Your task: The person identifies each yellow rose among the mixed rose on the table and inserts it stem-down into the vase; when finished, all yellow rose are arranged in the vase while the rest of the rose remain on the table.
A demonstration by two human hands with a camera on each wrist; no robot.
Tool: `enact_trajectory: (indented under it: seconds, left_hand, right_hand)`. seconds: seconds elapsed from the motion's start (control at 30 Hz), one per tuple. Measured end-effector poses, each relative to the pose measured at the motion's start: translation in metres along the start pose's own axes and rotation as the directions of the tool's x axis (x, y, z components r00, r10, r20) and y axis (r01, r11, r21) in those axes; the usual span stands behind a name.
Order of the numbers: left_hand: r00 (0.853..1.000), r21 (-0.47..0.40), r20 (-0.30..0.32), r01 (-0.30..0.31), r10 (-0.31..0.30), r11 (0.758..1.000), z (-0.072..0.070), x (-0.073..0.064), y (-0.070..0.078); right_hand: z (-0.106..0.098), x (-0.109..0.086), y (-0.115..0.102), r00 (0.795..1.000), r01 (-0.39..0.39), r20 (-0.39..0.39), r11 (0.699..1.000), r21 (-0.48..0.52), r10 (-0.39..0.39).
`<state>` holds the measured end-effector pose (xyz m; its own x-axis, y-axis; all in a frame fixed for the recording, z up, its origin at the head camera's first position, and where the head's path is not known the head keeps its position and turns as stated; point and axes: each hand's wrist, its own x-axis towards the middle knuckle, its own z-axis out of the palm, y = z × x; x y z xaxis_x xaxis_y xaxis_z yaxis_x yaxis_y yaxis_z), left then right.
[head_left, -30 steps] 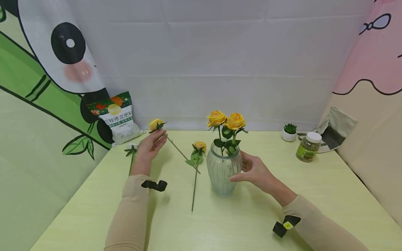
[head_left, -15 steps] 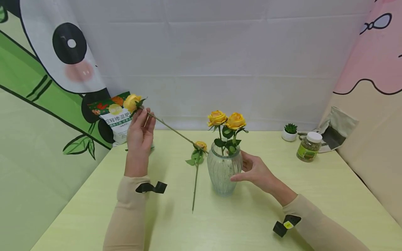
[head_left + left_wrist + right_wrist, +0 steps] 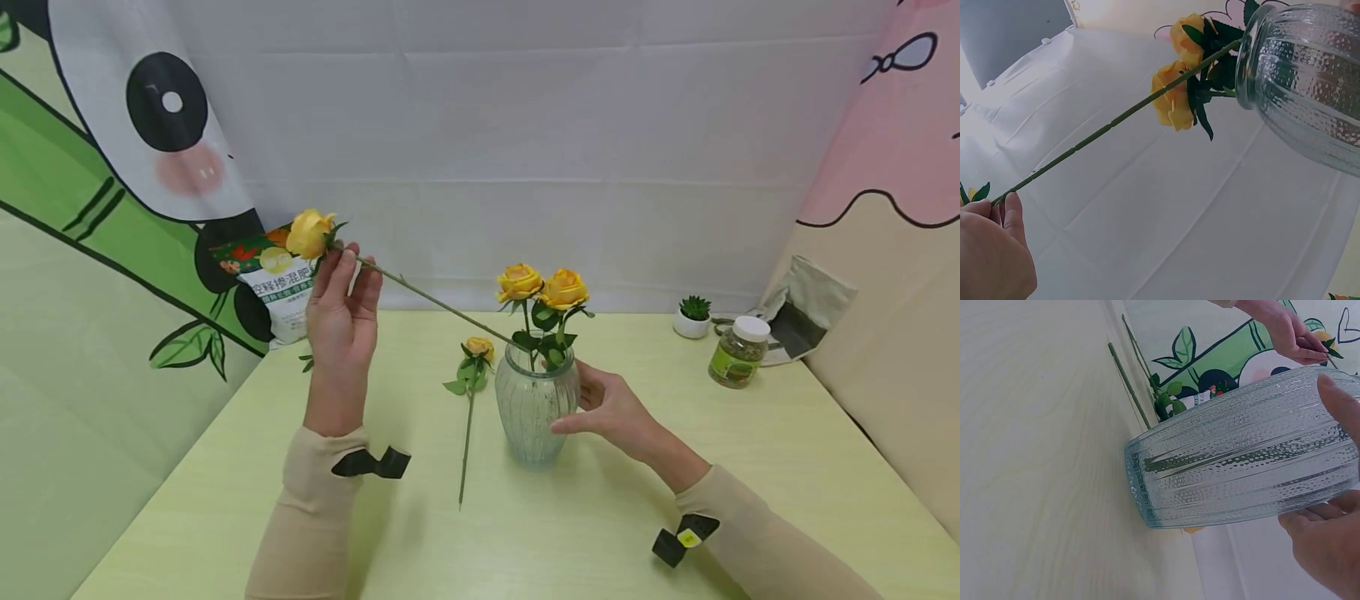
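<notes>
My left hand [image 3: 341,325] pinches the stem of a yellow rose [image 3: 309,235] just below its bloom. The stem slants down to the right, and its far end meets the mouth of a clear ribbed glass vase [image 3: 534,421]; in the left wrist view the stem [image 3: 1110,126] crosses to the vase's rim [image 3: 1249,59]. Whether the tip is inside is hard to tell. Upright on the table, the vase bears two yellow roses [image 3: 564,290]. My right hand [image 3: 615,417] holds its right side, thumb in front and fingers behind. Another yellow rose [image 3: 477,350] lies left of the vase.
A fertilizer bag [image 3: 281,287] leans at the back left; green leaves [image 3: 307,363] show beside my left wrist. At the back right stand a small potted succulent [image 3: 692,317], a white-lidded jar [image 3: 738,353] and a grey pouch [image 3: 806,308]. A white cloth hangs behind the table.
My left hand has lifted the rose from low over the table, and its stem end has swung right and up to the vase's mouth. My right hand and the vase stay put.
</notes>
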<state>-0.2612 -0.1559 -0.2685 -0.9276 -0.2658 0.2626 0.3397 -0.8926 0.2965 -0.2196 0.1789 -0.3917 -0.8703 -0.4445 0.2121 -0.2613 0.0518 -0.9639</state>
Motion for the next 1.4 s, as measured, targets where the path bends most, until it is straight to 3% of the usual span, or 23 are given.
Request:
enact_trajectory:
  seconds: [0.47,0.77,0.9,1.17,1.27,1.4]
  left_hand:
    - [0.986,0.151,0.129,-0.126,0.107,0.980,0.012,-0.018,-0.019]
    - [0.951,0.191,0.263,-0.215,0.161,0.958,0.012,-0.023,-0.027]
    - [0.937,0.212,0.321,-0.215,0.140,0.953,0.014,-0.028,-0.030]
    - [0.902,0.304,0.417,-0.252,0.110,0.919,0.011,-0.033,-0.043]
    - [0.897,0.323,0.433,-0.251,0.094,0.913,0.009,-0.034,-0.050]
    - [0.903,0.370,0.425,-0.236,0.063,0.898,0.007,-0.035,-0.060]
  right_hand:
    - [-0.001,0.001,0.001,1.000,0.014,0.001,1.000,0.002,-0.014]
    - [-0.001,0.001,0.000,1.000,-0.001,-0.003,1.000,-0.006,0.001]
    - [-0.001,0.000,0.000,1.000,-0.004,-0.007,1.000,-0.006,0.004]
    - [0.000,0.000,0.000,1.000,-0.007,-0.006,1.000,-0.008,0.007]
    - [0.000,0.000,0.000,1.000,-0.010,-0.010,1.000,-0.016,0.010]
    - [0.000,0.000,-0.001,1.000,-0.013,-0.010,1.000,-0.016,0.013]
